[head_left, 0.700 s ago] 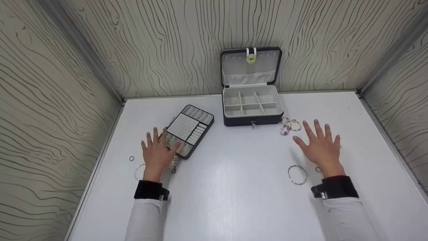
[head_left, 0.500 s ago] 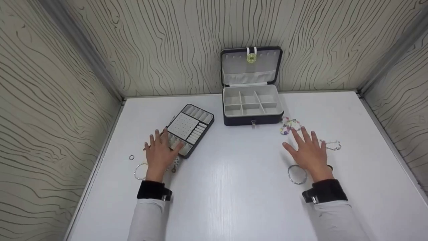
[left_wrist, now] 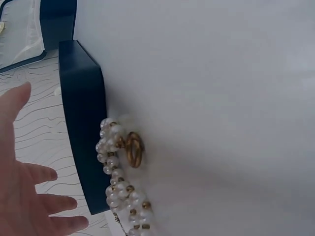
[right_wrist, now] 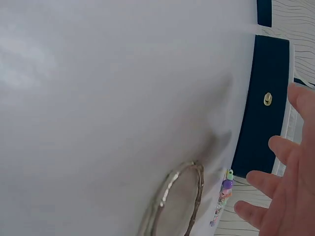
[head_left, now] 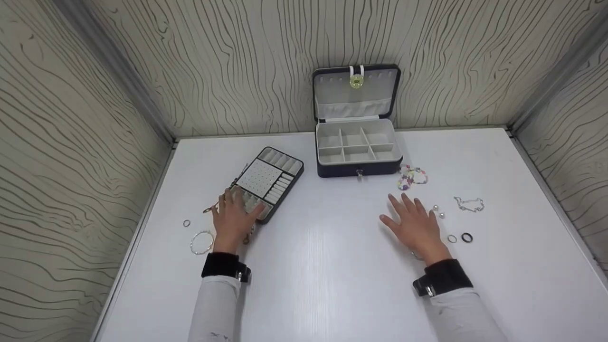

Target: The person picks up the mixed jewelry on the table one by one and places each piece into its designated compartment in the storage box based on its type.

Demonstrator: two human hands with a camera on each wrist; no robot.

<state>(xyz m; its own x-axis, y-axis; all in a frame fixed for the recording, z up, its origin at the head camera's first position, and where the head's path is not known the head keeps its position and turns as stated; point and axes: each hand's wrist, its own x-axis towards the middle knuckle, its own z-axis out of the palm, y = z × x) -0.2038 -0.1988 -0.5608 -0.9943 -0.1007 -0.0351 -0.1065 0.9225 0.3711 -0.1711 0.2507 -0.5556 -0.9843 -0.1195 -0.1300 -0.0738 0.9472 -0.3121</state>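
Observation:
My left hand (head_left: 234, 221) is over the near left end of a dark jewelry tray (head_left: 259, 178), fingers relaxed; I cannot tell whether they touch it. A pearl bracelet (left_wrist: 114, 147) with gold beads and a gold ring-shaped part lies against the tray's side, mostly beneath that hand. With fingers spread and holding nothing, my right hand (head_left: 418, 230) hovers above the table. Under it lies a silver bangle (right_wrist: 199, 196), almost hidden in the head view. A dark jewelry box (head_left: 339, 171) with white compartments stands lid-up at the back, and colourful beaded bracelets (head_left: 412, 177) lie beside its right corner.
On the right lie a silver chain bracelet (head_left: 470, 204), two pearl-like pieces (head_left: 441, 215), a thin ring (head_left: 451, 239) and a black ring (head_left: 467, 237). A small ring (head_left: 186, 223) and another bangle (head_left: 192, 246) lie at left. Patterned walls enclose the white table (head_left: 308, 275).
My right hand has moved left and a little nearer, baring the chain, pearl-like pieces and rings while covering the bangle. My left hand has shifted slightly right.

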